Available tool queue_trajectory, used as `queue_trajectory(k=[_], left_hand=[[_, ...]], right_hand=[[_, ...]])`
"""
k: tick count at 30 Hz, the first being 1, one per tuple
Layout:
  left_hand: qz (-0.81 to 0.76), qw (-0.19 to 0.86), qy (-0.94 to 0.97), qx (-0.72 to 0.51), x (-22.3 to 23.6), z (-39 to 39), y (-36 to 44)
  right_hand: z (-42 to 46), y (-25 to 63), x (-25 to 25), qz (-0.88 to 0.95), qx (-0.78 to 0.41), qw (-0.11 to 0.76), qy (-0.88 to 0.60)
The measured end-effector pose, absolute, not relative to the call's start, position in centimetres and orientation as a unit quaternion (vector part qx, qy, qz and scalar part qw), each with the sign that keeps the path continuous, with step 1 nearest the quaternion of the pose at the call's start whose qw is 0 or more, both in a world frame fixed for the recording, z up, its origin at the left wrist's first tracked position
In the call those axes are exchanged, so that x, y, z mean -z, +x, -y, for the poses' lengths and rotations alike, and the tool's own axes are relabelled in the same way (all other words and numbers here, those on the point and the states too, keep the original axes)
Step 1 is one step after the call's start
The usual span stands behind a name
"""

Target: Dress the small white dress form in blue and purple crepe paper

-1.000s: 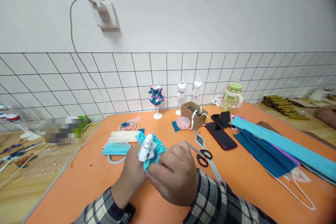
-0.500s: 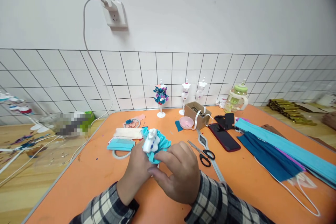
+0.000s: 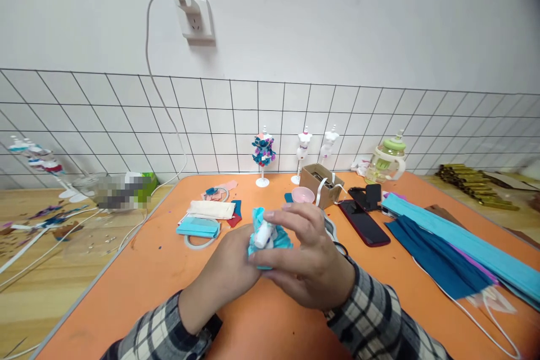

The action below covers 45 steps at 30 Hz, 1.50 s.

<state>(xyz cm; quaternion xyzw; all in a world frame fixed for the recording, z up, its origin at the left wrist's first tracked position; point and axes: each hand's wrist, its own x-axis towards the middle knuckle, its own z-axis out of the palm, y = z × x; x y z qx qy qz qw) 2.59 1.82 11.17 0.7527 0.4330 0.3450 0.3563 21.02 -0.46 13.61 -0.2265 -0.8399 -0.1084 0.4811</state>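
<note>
Light-blue crinkled cloth is bunched around a small white dress form, and both sit between my hands, above the near middle of the orange table. My left hand looks closed around the piece from its left and below; its fingertips are hidden, so the exact hold is a guess. My right hand has its fingers curved and parted around the other side, tips at the cloth; whether they pinch it, I can't tell. The form is tilted, top end toward me. Progress, my judgement: the cloth is on the form, but the layers look loose and uneven, so I'd call shaping under way and not finished. Can't see any fastening; the back and underside are covered by my hands. For comparison, one form by the wall is fully dressed in dark-blue and purple bits, while the two white forms to its right are nearly bare. Spare material is about: folded light-blue cloth and a cream piece on the left, long blue strips on the right, not in my hands.
</note>
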Motion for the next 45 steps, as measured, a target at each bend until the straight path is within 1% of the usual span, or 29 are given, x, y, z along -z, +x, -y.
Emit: queue_trajectory(k=[2, 4, 6, 9, 11, 15, 17, 19, 22, 24, 26, 31, 34, 38, 40, 42, 45], left_hand=[[-0.424, 0.348, 0.786, -0.285, -11.7, -1.5, 2.6], [-0.419, 0.366, 0.798, -0.232, -12.3, -1.1, 2.5], [-0.396, 0.428, 0.79, -0.19, -12.7, -0.9, 2.4], [-0.323, 0.531, 0.768, -0.153, -13.1, -0.6, 2.1], [-0.305, 0.561, 0.758, -0.135, -13.1, -0.6, 1.9], [-0.337, 0.596, 0.724, -0.09, -13.1, -0.6, 1.9], [-0.322, 0.619, 0.712, -0.082, -13.1, -0.8, 1.8], [-0.31, 0.648, 0.69, -0.089, -13.1, -1.1, 1.6], [-0.303, 0.707, 0.623, -0.144, -12.9, -1.6, 1.2], [-0.276, 0.751, 0.576, -0.169, -12.6, -1.8, 0.9], [-0.253, 0.783, 0.545, -0.162, -12.1, -2.0, 0.6], [-0.247, 0.817, 0.505, -0.125, -10.8, -2.6, 0.2], [-0.23, 0.839, 0.474, -0.139, -10.0, -3.3, 0.1], [-0.238, 0.839, 0.463, -0.156, -9.5, -3.9, 0.0], [-0.24, 0.835, 0.473, -0.149, -9.4, -4.1, -0.1], [-0.249, 0.824, 0.49, -0.137, -9.4, -4.1, 0.0], [-0.271, 0.809, 0.508, -0.119, -9.2, -4.0, 0.4]], right_hand=[[0.3, 21.2, -13.6, 0.834, 0.098, 0.484, -0.244], [0.3, 21.1, -13.5, 0.831, 0.075, 0.49, -0.254], [0.4, 21.0, -13.5, 0.833, 0.042, 0.483, -0.265], [0.5, 21.0, -13.9, 0.84, -0.016, 0.465, -0.278], [0.5, 21.2, -14.2, 0.846, -0.044, 0.454, -0.277], [0.0, 21.4, -14.3, 0.861, -0.057, 0.429, -0.267], [-0.2, 21.5, -14.2, 0.86, -0.061, 0.434, -0.262], [-0.2, 21.7, -14.2, 0.846, -0.067, 0.46, -0.261], [-0.1, 22.2, -14.5, 0.83, -0.057, 0.494, -0.253], [0.1, 22.5, -14.7, 0.839, -0.038, 0.486, -0.242], [0.1, 22.7, -14.8, 0.851, -0.022, 0.465, -0.243], [-0.6, 22.9, -14.4, 0.854, -0.011, 0.44, -0.279], [-1.1, 23.0, -14.0, 0.84, -0.036, 0.444, -0.31], [-1.3, 22.9, -13.7, 0.84, -0.077, 0.411, -0.345], [-1.3, 22.7, -13.7, 0.839, -0.076, 0.419, -0.34], [-1.2, 22.5, -13.8, 0.834, -0.079, 0.446, -0.316], [-1.2, 22.3, -13.9, 0.825, -0.113, 0.462, -0.306]])
